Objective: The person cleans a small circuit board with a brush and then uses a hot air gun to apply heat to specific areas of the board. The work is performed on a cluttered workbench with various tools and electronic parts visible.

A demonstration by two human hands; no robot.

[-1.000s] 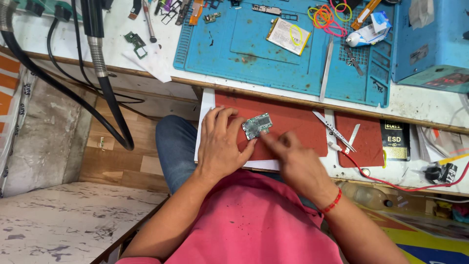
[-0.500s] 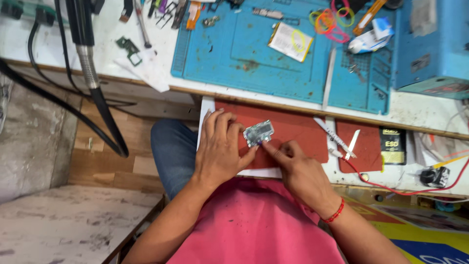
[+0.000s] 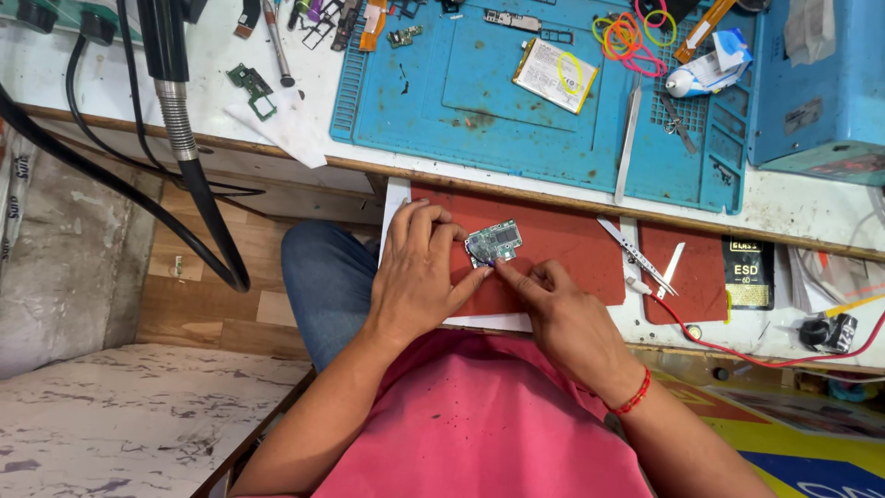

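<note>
A small green and silver circuit board (image 3: 495, 242) lies on a dark red mat (image 3: 572, 242) on a pull-out shelf in front of me. My left hand (image 3: 419, 272) rests flat on the mat, its fingertips pressing the board's left edge. My right hand (image 3: 558, 309) has its index finger stretched out, the tip touching the board's lower edge; the other fingers are curled. A red thread band circles my right wrist. Neither hand lifts the board.
Metal tweezers (image 3: 636, 255) and a small blade (image 3: 671, 268) lie right of the board, with a red wire (image 3: 737, 343) beyond. Above is a blue work mat (image 3: 479, 101) with a flat battery (image 3: 556, 76), coloured rubber bands (image 3: 629, 37) and loose parts. Black hoses (image 3: 189, 175) hang at left.
My right index finger has moved left onto the board's lower edge. My left hand keeps its place at the board's left side. The view has shifted slightly.
</note>
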